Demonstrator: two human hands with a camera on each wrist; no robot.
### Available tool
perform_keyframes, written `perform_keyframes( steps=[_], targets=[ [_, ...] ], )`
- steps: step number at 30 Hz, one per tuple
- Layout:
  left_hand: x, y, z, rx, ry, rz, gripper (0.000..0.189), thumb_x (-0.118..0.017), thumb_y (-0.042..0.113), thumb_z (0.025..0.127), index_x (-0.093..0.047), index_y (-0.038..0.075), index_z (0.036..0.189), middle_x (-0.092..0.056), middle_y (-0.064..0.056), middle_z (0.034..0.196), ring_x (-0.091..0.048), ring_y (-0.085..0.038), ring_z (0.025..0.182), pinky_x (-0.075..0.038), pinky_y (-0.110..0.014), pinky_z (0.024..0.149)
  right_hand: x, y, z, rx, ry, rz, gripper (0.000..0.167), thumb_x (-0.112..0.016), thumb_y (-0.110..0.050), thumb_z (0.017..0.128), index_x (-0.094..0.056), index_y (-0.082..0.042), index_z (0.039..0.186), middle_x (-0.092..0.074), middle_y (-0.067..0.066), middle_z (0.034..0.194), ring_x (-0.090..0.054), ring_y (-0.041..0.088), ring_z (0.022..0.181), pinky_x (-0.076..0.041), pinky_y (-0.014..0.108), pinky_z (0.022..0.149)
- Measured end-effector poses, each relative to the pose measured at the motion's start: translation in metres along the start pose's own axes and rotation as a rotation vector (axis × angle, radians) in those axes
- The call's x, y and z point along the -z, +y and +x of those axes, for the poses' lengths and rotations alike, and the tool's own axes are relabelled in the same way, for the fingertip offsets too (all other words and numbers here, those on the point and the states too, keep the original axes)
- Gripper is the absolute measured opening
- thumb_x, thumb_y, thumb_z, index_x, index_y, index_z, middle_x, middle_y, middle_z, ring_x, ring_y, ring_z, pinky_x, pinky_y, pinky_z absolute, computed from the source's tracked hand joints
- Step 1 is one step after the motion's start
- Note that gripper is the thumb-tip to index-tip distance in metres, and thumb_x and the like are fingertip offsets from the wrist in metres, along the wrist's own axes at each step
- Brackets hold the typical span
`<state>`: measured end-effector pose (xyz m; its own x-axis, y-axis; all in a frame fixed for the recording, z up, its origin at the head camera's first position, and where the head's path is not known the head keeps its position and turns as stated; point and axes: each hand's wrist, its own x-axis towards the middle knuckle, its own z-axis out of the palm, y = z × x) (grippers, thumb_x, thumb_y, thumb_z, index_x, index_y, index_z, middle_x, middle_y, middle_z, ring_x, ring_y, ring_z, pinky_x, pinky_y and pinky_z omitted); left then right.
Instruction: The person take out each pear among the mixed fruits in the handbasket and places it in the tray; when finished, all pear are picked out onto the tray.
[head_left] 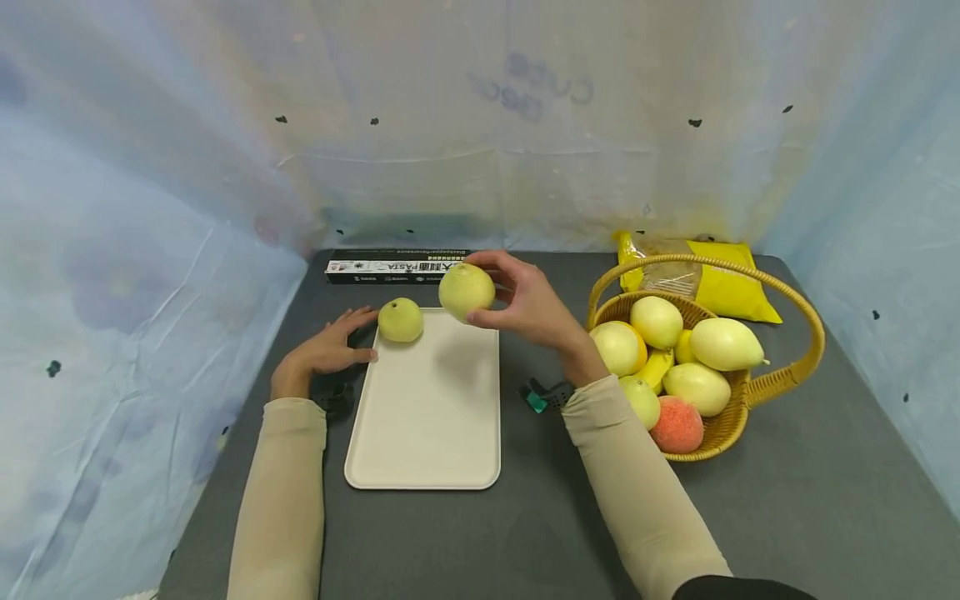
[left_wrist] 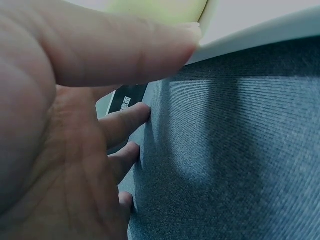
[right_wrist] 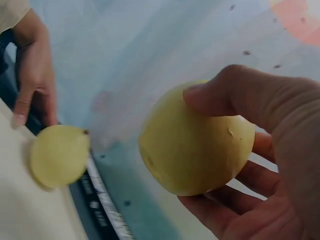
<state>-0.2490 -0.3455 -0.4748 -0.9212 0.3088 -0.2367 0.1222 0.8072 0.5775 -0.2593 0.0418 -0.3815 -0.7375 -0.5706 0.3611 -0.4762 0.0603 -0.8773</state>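
A round yellow-green pear (head_left: 467, 292) is held in my right hand (head_left: 528, 304), above the far right part of a white tray (head_left: 423, 417). The right wrist view shows the thumb on one side of this pear (right_wrist: 195, 145) and fingers around the other. A second pear (head_left: 401, 321) rests on the tray's far left corner. Beside that corner lies my left hand (head_left: 330, 343), its fingers extended on the dark table and its thumb at the tray's rim. In the left wrist view the thumb (left_wrist: 130, 50) touches the rim, and the fingers are spread apart.
To the right stands a wicker basket (head_left: 723, 433) with a tall handle, holding several pale fruits, bananas and a red peach-like fruit (head_left: 677, 425). Behind it lies a yellow bag (head_left: 731, 279). A black-and-white pasta box (head_left: 390, 267) lies beyond the tray, near the back curtain (head_left: 487, 192).
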Motion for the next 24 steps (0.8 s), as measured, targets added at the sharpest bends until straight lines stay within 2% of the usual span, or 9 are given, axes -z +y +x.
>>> perform_keyframes(
  steps=[4,14,18,24],
  targets=[
    [0.0,0.001,-0.001,0.006,0.002,0.002,0.087,-0.075,0.03,0.104,-0.029,0.006,0.173,-0.014,-0.027,0.182,0.002,-0.055,0.168,0.007,-0.081,0.128,-0.018,0.02,0.011,-0.04,0.003,0.055,0.072,-0.089,-0.002,0.088,-0.057,-0.004,0.152,-0.061,0.014,0.15,-0.068,0.032,0.132,-0.06,0.046,0.11],
    [0.001,0.004,-0.001,-0.02,0.003,0.0,0.086,-0.076,0.03,0.103,-0.032,0.004,0.172,-0.017,-0.029,0.18,-0.001,-0.057,0.167,0.004,-0.083,0.127,-0.052,0.068,0.017,-0.165,0.153,0.12,0.07,-0.089,0.0,0.086,-0.062,-0.009,0.15,-0.066,0.011,0.146,-0.071,0.032,0.127,-0.062,0.05,0.107],
    [0.001,0.005,-0.002,-0.022,0.001,-0.001,0.086,-0.076,0.03,0.103,-0.032,0.003,0.172,-0.017,-0.029,0.18,-0.001,-0.058,0.167,0.004,-0.083,0.127,-0.057,0.082,0.018,-0.204,0.161,0.124,0.069,-0.09,0.0,0.085,-0.064,-0.009,0.148,-0.068,0.011,0.144,-0.072,0.033,0.126,-0.063,0.047,0.105],
    [0.002,0.005,-0.003,-0.021,0.001,-0.004,0.086,-0.076,0.03,0.103,-0.031,0.003,0.172,-0.017,-0.029,0.18,-0.001,-0.058,0.167,0.004,-0.083,0.127,-0.063,0.102,0.018,-0.228,0.14,0.07,0.068,-0.09,-0.001,0.086,-0.063,-0.011,0.148,-0.066,0.009,0.148,-0.07,0.033,0.131,-0.062,0.047,0.107]
  ],
)
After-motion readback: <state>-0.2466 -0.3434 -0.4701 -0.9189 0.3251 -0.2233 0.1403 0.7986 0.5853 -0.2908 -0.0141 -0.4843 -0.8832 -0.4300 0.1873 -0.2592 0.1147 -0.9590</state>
